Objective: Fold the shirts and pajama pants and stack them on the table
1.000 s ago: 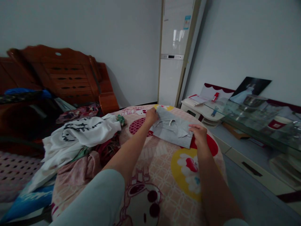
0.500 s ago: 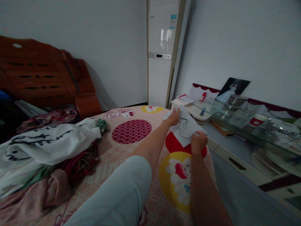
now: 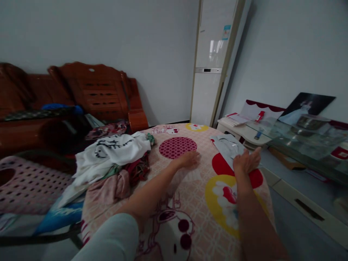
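Note:
A light grey folded garment (image 3: 227, 145) lies near the right edge of the round table, on its patterned cloth (image 3: 201, 195). My right hand (image 3: 245, 161) is at the garment's near right corner, fingers apart and gripping nothing. My left hand (image 3: 189, 160) is above the cloth beside the dark pink oval, slightly blurred, with its fingers stretched out and nothing in them. To its left is a heap of clothes: a white shirt with black lettering (image 3: 116, 146) on top, a dusty pink garment (image 3: 112, 188) in front, and dark red cloth (image 3: 137, 170) at the side.
A wooden bench (image 3: 95, 94) stands behind the heap, and a pink perforated chair (image 3: 35, 183) is at the left. On the right, a white cabinet (image 3: 288, 192) carries a glass shelf (image 3: 293, 148) with a metal bowl. A tall air conditioner (image 3: 208, 94) fills the corner.
My left hand has left the grey garment and moved left over the cloth. My right hand has let go of it. The garment now lies flatter, and the view has turned left.

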`<state>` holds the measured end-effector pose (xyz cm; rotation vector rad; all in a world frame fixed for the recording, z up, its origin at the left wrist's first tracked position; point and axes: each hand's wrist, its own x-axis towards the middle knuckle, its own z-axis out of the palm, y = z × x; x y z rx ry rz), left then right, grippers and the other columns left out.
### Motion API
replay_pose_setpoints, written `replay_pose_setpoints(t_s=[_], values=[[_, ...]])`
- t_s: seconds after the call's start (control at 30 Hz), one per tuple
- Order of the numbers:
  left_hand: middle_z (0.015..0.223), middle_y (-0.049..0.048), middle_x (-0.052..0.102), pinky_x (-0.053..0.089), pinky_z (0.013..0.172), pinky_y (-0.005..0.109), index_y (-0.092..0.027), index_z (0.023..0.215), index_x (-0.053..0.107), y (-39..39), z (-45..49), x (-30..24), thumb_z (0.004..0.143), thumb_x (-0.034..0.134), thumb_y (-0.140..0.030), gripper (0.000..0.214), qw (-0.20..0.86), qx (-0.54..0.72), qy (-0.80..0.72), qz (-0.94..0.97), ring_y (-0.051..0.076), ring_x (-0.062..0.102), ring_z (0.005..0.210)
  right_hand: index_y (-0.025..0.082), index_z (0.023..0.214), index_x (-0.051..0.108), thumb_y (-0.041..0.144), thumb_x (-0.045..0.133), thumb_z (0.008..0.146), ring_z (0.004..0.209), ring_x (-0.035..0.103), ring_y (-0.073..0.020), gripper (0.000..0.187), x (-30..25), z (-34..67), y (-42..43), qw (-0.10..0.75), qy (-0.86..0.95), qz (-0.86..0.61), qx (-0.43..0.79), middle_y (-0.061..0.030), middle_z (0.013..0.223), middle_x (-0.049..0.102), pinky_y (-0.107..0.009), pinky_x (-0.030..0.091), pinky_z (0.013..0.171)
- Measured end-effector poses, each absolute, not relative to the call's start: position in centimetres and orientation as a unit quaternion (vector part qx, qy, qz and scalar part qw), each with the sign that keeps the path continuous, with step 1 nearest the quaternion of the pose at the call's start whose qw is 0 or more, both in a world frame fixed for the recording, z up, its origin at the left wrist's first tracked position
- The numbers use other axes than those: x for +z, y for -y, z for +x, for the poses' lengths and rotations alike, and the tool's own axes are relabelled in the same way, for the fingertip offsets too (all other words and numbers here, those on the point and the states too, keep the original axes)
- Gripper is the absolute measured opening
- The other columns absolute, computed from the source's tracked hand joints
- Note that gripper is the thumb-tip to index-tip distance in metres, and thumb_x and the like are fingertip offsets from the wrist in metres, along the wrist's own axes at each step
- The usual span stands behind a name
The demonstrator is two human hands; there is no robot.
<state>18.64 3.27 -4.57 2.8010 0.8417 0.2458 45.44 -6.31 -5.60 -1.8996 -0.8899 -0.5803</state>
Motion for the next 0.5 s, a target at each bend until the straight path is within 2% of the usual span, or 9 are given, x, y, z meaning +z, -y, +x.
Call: replay_pose_setpoints(t_s=[0.03, 0.1, 0.17, 0.23, 0.3, 0.4, 0.5], values=[[0.143, 0.0120, 0.054, 0.038, 0.111, 0.035, -0.018, 0.132, 0.055, -3.0, 17.3, -4.1, 0.090, 0.057, -0.025, 0.043, 0.097, 0.097, -0.305, 0.942, 0.023, 0.049, 0.133, 0.012, 0.108, 0.069, 0.020, 0.051, 0.078, 0.131, 0.041, -0.0380, 0.036, -5.6, 44.0, 5.7, 0.466, 0.410, -0.750, -0.226, -0.0228, 0.148, 0.040, -0.057, 0.034, 0.105], [0.144, 0.0121, 0.053, 0.038, 0.112, 0.036, -0.018, 0.133, 0.055, -2.6, 14.9, -3.5, 0.088, 0.059, -0.023, 0.045, 0.085, 0.128, -0.357, 0.921, 0.024, 0.050, 0.133, 0.012, 0.106, 0.069, 0.021, 0.049, 0.082, 0.123, 0.050, -0.0336, 0.033, -6.1, 40.7, 4.5, 0.447, 0.528, -0.704, -0.160, -0.0221, 0.134, 0.055, -0.051, 0.039, 0.104], [0.140, 0.0134, 0.056, 0.039, 0.111, 0.038, -0.016, 0.131, 0.058, -2.3, 13.0, -3.1, 0.087, 0.060, -0.022, 0.044, 0.075, 0.166, -0.413, 0.892, 0.025, 0.052, 0.131, 0.013, 0.104, 0.070, 0.022, 0.046, 0.086, 0.111, 0.059, -0.0287, 0.031, -7.0, 37.3, 3.7, 0.387, 0.654, -0.646, -0.071, -0.0185, 0.115, 0.067, -0.045, 0.044, 0.100], [0.136, 0.0144, 0.060, 0.041, 0.110, 0.039, -0.015, 0.127, 0.061, -2.2, 11.6, -2.7, 0.087, 0.060, -0.021, 0.040, 0.061, 0.218, -0.462, 0.858, 0.026, 0.055, 0.128, 0.015, 0.101, 0.071, 0.024, 0.047, 0.089, 0.108, 0.061, -0.0275, 0.028, -8.2, 34.8, 3.4, 0.313, 0.736, -0.600, -0.022, -0.0165, 0.111, 0.069, -0.042, 0.045, 0.099], [0.129, 0.0146, 0.064, 0.044, 0.107, 0.038, -0.014, 0.121, 0.064, -2.4, 10.5, -2.2, 0.086, 0.058, -0.017, 0.035, 0.049, 0.263, -0.503, 0.822, 0.025, 0.059, 0.122, 0.016, 0.103, 0.072, 0.025, 0.048, 0.090, 0.111, 0.061, -0.0275, 0.028, -9.3, 33.7, 3.2, 0.274, 0.770, -0.576, -0.019, -0.0165, 0.115, 0.069, -0.042, 0.044, 0.101], [0.118, 0.0144, 0.069, 0.048, 0.101, 0.034, -0.011, 0.114, 0.066, -3.0, 8.6, -0.4, 0.084, 0.055, -0.011, 0.032, 0.024, 0.304, -0.540, 0.784, 0.023, 0.064, 0.113, 0.016, 0.109, 0.071, 0.024, 0.048, 0.091, 0.115, 0.060, -0.0270, 0.030, -10.3, 34.1, 2.9, 0.277, 0.772, -0.571, -0.030, -0.0166, 0.122, 0.067, -0.043, 0.044, 0.103], [0.117, 0.0138, 0.069, 0.047, 0.100, 0.035, -0.012, 0.116, 0.066, -3.1, 5.5, 2.2, 0.081, 0.057, -0.010, 0.036, -0.030, 0.336, -0.578, 0.743, 0.024, 0.063, 0.113, 0.018, 0.110, 0.072, 0.024, 0.049, 0.090, 0.115, 0.060, -0.0264, 0.030, -10.9, 35.1, 2.6, 0.298, 0.768, -0.566, -0.030, -0.0148, 0.122, 0.068, -0.043, 0.045, 0.103]])
